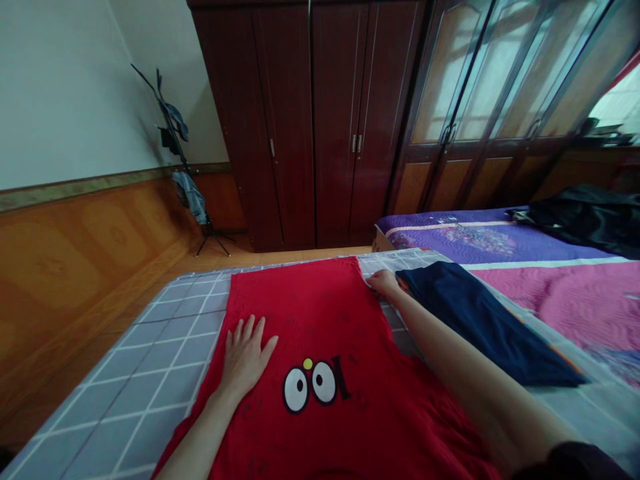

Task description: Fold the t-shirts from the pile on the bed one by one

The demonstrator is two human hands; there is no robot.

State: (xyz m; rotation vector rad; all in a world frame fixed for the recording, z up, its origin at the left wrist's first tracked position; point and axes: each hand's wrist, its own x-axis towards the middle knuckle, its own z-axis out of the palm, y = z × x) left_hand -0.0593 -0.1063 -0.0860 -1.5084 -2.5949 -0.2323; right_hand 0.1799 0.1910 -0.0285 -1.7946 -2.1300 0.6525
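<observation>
A red T-shirt (300, 313) with cartoon eyes printed on it lies spread on a grey checked bedsheet (150, 373), its near end running out of the bottom of the view. My left hand (246, 353) rests flat on the left part of the shirt, fingers spread. At the shirt's far right edge, my right hand (385, 283) has its fingers closed on the red cloth. A folded dark navy garment (480, 320) with orange trim lies just right of my right hand, partly behind my forearm.
A second bed with a purple and pink cover (460, 237) adjoins on the right, and a black garment (585, 213) lies on it. Dark red wardrobes (335, 127) stand beyond the bed. At the back left is a coat stand (183, 157) with things hanging on it.
</observation>
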